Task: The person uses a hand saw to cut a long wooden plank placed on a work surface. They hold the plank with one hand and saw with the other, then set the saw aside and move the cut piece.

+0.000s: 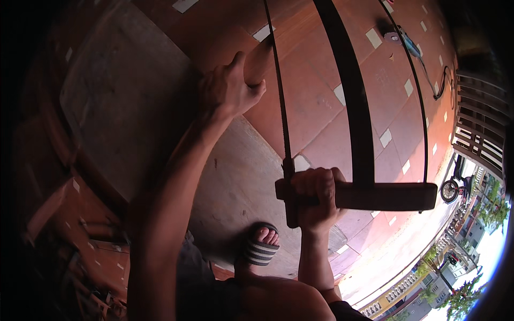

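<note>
A wooden frame saw [360, 107] with a thin toothed blade [280, 91] stretches from the top of the head view toward me. My right hand [319, 195] is wrapped round its near end, where the blade's handle meets the wooden end bar [388, 196]. My left hand [231, 88] grips a reddish-brown piece of wood [259, 63], thumb on one side and fingers on the other. The wood's end lies right beside the blade; whether the teeth touch it I cannot tell. The saw's far end is out of view.
A grey slab [235, 166] lies below my arms, and my sandalled foot [261, 247] rests on it. On the tiled floor [321, 128], an angle grinder [408, 45] with its cable lies at the far right. Slatted furniture [482, 112] and a motorbike [452, 190] stand beyond.
</note>
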`<state>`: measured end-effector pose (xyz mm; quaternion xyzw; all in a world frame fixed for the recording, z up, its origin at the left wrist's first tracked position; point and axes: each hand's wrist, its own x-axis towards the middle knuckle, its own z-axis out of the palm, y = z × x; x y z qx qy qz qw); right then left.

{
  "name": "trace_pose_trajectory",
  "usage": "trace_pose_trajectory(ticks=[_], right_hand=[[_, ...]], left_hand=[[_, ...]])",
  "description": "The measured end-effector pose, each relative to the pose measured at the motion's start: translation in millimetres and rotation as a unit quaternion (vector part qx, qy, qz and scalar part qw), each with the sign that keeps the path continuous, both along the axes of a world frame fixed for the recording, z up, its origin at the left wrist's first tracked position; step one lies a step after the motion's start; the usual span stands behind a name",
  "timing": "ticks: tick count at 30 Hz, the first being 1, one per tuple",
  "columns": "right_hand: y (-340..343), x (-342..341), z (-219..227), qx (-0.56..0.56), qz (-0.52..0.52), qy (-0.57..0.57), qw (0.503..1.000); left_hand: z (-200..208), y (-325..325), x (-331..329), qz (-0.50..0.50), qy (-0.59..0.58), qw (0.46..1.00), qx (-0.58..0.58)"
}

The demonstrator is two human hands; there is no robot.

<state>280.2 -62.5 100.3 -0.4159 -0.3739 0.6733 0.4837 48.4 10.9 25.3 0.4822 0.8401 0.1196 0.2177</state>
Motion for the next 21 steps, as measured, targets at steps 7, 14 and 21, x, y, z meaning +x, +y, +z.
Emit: trace_pose_trajectory(ticks=[7, 14, 21], right_hand=[[106, -71, -3, -0.032, -0.031, -0.112, 0.993], [-57, 44, 39, 0.023, 0.012, -0.055, 0.998], [-28, 24, 11, 0.015, 0.011, -0.016, 1.000]], left_hand=[[6, 14, 3, -0.028, -0.023, 0.999, 0.011], [-3, 8, -5, -0.014, -0.011, 0.999, 0.037], [3, 2, -4, -0.003, 0.002, 1.000, 0.007]])
